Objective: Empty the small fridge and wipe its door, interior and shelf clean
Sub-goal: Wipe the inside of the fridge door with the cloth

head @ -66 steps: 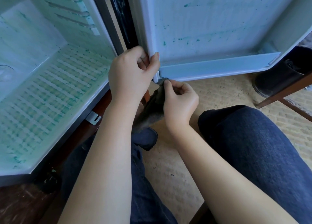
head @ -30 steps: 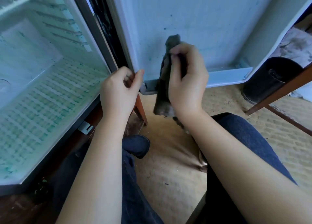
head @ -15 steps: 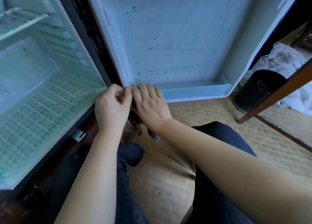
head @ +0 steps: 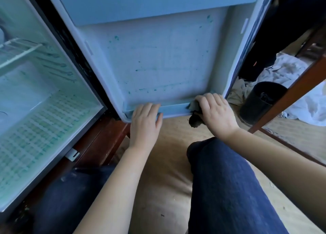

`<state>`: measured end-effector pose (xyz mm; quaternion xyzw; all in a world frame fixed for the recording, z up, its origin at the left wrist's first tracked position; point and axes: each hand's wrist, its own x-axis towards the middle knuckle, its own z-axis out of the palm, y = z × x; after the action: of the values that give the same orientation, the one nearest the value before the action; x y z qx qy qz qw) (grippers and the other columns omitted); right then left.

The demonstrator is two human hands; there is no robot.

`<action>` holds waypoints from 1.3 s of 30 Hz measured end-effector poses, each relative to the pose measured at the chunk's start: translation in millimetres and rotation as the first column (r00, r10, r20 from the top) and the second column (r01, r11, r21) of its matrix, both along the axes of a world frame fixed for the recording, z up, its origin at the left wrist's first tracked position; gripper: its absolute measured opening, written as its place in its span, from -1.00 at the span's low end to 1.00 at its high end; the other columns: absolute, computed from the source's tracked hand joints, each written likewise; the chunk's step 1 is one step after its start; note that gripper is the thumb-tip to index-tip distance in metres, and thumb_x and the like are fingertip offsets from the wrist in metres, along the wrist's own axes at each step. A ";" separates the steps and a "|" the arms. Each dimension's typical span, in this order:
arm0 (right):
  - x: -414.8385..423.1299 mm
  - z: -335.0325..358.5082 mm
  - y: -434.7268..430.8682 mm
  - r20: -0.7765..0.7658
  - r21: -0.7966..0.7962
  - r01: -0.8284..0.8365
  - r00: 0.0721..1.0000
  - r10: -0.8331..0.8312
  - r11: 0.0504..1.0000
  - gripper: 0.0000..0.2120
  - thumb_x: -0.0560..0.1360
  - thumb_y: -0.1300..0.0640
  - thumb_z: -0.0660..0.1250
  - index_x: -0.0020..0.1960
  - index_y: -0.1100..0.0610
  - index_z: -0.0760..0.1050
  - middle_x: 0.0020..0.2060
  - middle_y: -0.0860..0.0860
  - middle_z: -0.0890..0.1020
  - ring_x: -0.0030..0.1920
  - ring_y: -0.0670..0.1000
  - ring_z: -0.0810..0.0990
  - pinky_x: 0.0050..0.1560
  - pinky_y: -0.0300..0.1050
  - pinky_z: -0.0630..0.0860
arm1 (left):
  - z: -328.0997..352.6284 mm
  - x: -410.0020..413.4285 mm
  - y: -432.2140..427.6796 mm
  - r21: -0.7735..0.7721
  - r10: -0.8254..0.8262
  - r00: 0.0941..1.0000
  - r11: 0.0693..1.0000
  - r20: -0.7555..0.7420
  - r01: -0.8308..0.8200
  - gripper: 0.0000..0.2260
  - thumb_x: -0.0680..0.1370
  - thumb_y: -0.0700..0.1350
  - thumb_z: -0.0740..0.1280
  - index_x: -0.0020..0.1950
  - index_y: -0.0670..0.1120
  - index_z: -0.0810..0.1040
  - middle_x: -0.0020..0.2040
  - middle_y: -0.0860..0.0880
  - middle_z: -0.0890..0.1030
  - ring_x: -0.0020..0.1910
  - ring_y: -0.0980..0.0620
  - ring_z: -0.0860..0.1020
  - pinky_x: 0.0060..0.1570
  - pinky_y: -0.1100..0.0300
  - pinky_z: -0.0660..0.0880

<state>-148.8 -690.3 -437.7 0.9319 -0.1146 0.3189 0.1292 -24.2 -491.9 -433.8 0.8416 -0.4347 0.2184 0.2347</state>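
The small fridge's open door (head: 158,60) faces me, its pale inner panel speckled with green stains. My left hand (head: 145,120) grips the lower door rail (head: 174,108) near its left end, fingers over the top and thumb under it. My right hand (head: 214,112) presses a dark grey cloth (head: 194,119) against the rail's right end; most of the cloth is hidden under the hand. To the left the fridge interior (head: 35,101) stands open, with green stains on its ribbed floor and a wire shelf (head: 19,48) higher up.
My knees in dark jeans (head: 224,180) sit below the door on a tan mat. A black bin (head: 261,101) and white crumpled fabric (head: 303,106) lie at the right behind a brown wooden rail (head: 291,92). The fridge rests on a dark wooden stand (head: 98,143).
My right hand has slid the cloth rightward along the door rail from the hinge corner to the right end. My left hand has shifted slightly right along the rail.
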 end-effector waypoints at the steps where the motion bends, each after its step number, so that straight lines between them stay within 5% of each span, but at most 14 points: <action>1: 3.2 -1.0 7.2 0.037 0.041 0.036 0.999 -0.038 0.999 -0.70 0.37 0.14 0.43 0.03 0.26 0.49 -0.21 0.15 0.51 -0.22 0.19 0.50 -0.04 -0.02 0.33 | -2.9 0.1 -0.8 -0.037 0.009 1.000 0.999 -0.005 -0.009 -0.82 0.57 -0.13 0.30 0.07 -0.18 0.61 -0.06 -0.10 0.61 -0.07 -0.12 0.56 0.00 0.09 0.42; 4: 21.1 0.1 35.2 0.081 0.134 0.074 0.993 -0.086 0.988 -0.68 0.26 0.07 0.50 -0.14 0.22 0.46 -0.29 0.13 0.49 -0.27 0.17 0.49 -0.09 -0.02 0.27 | -0.8 2.2 -3.6 -0.127 -0.007 0.998 0.992 -0.063 -0.001 -0.81 0.59 -0.10 0.26 -0.03 -0.15 0.63 -0.15 -0.06 0.62 -0.15 -0.09 0.54 -0.06 0.15 0.35; 9: 58.1 5.3 87.4 -0.046 0.144 0.058 0.998 -0.052 0.988 -0.72 0.23 0.23 0.47 -0.22 0.14 0.36 -0.34 0.06 0.45 -0.32 0.11 0.46 -0.14 -0.06 0.35 | 6.8 1.7 -0.4 -0.107 -0.038 0.991 0.994 -0.125 0.024 -0.84 0.54 -0.25 0.26 -0.04 -0.21 0.63 -0.19 -0.08 0.62 -0.18 -0.10 0.55 -0.09 0.10 0.44; 12: 55.0 12.2 79.1 -0.186 0.101 -0.006 0.982 0.025 0.995 -0.49 0.09 -0.02 0.58 -0.19 0.14 0.35 -0.33 0.05 0.46 -0.32 0.08 0.46 -0.19 -0.09 0.39 | 14.6 1.6 -0.6 -0.071 -0.043 0.986 0.997 -0.159 0.032 -0.89 0.49 -0.36 0.32 -0.07 -0.22 0.62 -0.22 -0.09 0.59 -0.21 -0.10 0.53 -0.15 0.09 0.45; 14: 45.5 17.9 66.2 -0.279 0.037 -0.048 0.959 0.056 0.998 -0.30 0.00 -0.19 0.60 -0.13 0.12 0.29 -0.31 0.03 0.46 -0.29 0.07 0.45 -0.14 -0.09 0.33 | 18.2 0.1 2.1 -0.044 -0.052 0.981 0.998 -0.187 0.044 -0.86 0.51 -0.35 0.34 0.00 -0.22 0.65 -0.18 -0.10 0.61 -0.18 -0.10 0.55 -0.12 0.09 0.46; 18: 8.8 27.0 37.8 -0.289 -0.065 -0.063 0.956 0.042 0.996 -0.54 0.12 0.00 0.57 -0.15 0.17 0.43 -0.30 0.05 0.48 -0.26 0.11 0.47 -0.01 -0.03 0.31 | 32.4 -5.6 11.8 0.087 -0.027 0.971 0.995 -0.238 0.049 -0.80 0.59 -0.23 0.31 0.18 -0.20 0.63 -0.01 -0.11 0.66 -0.02 -0.13 0.59 -0.01 0.05 0.50; 21: -16.8 35.3 12.4 -0.345 -0.107 -0.040 0.939 0.000 0.993 -0.50 0.08 0.04 0.58 -0.11 0.20 0.45 -0.26 0.09 0.50 -0.17 0.15 0.49 0.05 -0.02 0.37 | 58.3 -14.4 7.7 0.216 0.023 0.964 0.976 -0.266 0.037 -0.72 0.64 -0.14 0.23 0.32 -0.17 0.54 0.17 -0.09 0.61 0.15 -0.11 0.55 0.13 0.03 0.49; 23: -22.6 40.4 5.0 -0.430 -0.097 -0.044 0.903 -0.002 0.994 -0.39 0.01 -0.03 0.62 -0.09 0.23 0.47 -0.24 0.11 0.52 -0.13 0.16 0.51 0.03 -0.03 0.47 | 91.0 -28.0 2.5 0.100 -0.060 0.983 0.992 -0.175 0.078 -0.72 0.62 -0.18 0.24 0.31 -0.16 0.55 0.16 -0.10 0.61 0.17 -0.10 0.54 0.13 0.01 0.50; 26: -26.2 53.7 7.8 -0.469 0.002 -0.084 0.880 0.075 0.996 -0.45 0.03 -0.07 0.62 -0.14 0.20 0.51 -0.27 0.09 0.55 -0.15 0.14 0.54 -0.10 -0.06 0.53 | 156.0 -49.6 -14.0 -0.167 -0.176 0.972 0.965 0.155 0.201 -0.72 0.54 -0.24 0.26 0.23 -0.22 0.58 0.08 -0.15 0.60 0.09 -0.08 0.47 0.13 0.12 0.40; 29: -32.2 79.9 9.9 -0.215 0.011 -0.199 0.957 0.197 0.980 -0.74 0.39 0.10 0.39 0.02 0.20 0.53 -0.03 0.13 0.57 0.05 0.19 0.53 0.02 0.00 0.48 | 216.3 -53.7 -29.1 -0.242 -0.176 0.940 0.937 0.292 0.251 -0.69 0.52 -0.24 0.25 0.26 -0.25 0.52 0.16 -0.19 0.56 0.16 -0.12 0.45 0.24 0.13 0.33; 32: -41.8 141.2 10.2 0.210 -0.035 -0.194 0.958 0.197 0.980 -0.74 0.45 0.15 0.33 0.12 0.14 0.57 0.07 0.10 0.42 -0.02 0.17 0.42 -0.08 0.03 0.39 | 241.8 -38.6 -45.5 -0.219 -0.126 0.963 0.959 0.237 0.179 -0.63 0.56 -0.12 0.19 0.30 -0.25 0.50 0.22 -0.21 0.55 0.22 -0.19 0.48 0.27 0.10 0.30; 35: -55.3 220.1 8.4 0.512 0.117 -0.235 0.847 0.144 0.965 -0.66 0.45 0.24 0.28 0.21 0.16 0.55 0.00 0.15 0.42 -0.07 0.15 0.45 -0.13 -0.08 0.45 | 236.0 -31.0 -59.6 -0.147 -0.061 0.988 0.986 0.141 0.082 -0.56 0.57 0.04 0.10 0.22 -0.21 0.57 0.14 -0.19 0.61 0.13 -0.22 0.54 0.17 0.03 0.35; 39: -54.4 301.8 -3.0 0.775 0.263 -0.289 0.632 -0.023 0.921 -0.67 0.41 0.30 0.32 0.17 0.18 0.53 0.05 0.14 0.50 0.00 -0.17 0.40 -0.02 -0.53 0.28 | 225.5 -30.5 -62.9 -0.222 -0.033 0.983 0.972 0.179 0.073 -0.64 0.57 0.00 0.18 0.13 -0.21 0.61 0.02 -0.17 0.65 -0.02 -0.21 0.56 0.05 0.01 0.42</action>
<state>-203.2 -693.3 -136.0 0.7218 -0.1449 0.6641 -0.1301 -54.6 -554.8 -208.3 0.7747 -0.4481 0.3333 0.2965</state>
